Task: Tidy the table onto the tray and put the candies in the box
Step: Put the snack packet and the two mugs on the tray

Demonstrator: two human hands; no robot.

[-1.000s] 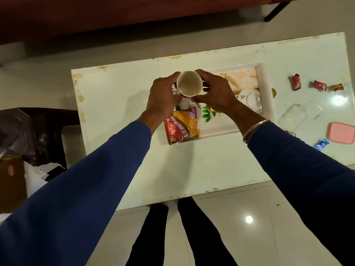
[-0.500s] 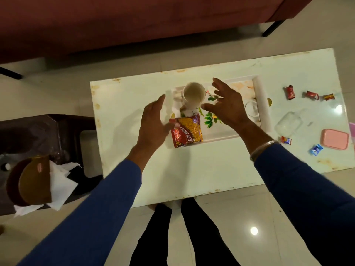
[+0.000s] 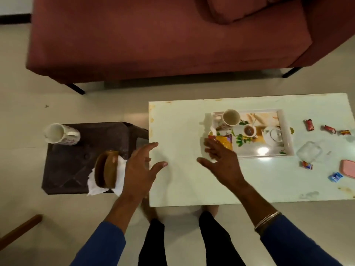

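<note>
Both hands empty, fingers spread: left hand [image 3: 139, 170] over left bench [image 3: 178, 131] edge, right hand [image 3: 222, 164] over bench beside tray [image 3: 286, 131]. Cup [image 3: 231, 118] and snack packet [image 3: 223, 141] on tray. Candies [image 3: 309, 124] scattered right, near clear box [image 3: 309, 151] and pink lid [image 3: 348, 168]. Mug [image 3: 60, 134] on dark stool [image 3: 76, 169].

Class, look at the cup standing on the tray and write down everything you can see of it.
The white ceramic cup stands upright in the far left corner of the white picture-printed tray. Its round mouth faces up and the inside looks pale and empty. A reddish pattern shows on its outer wall, and what seems to be a handle sticks out leftward. Neither hand touches it. The red and yellow snack packet lies just nearer on the tray; whether they touch is unclear.
</note>
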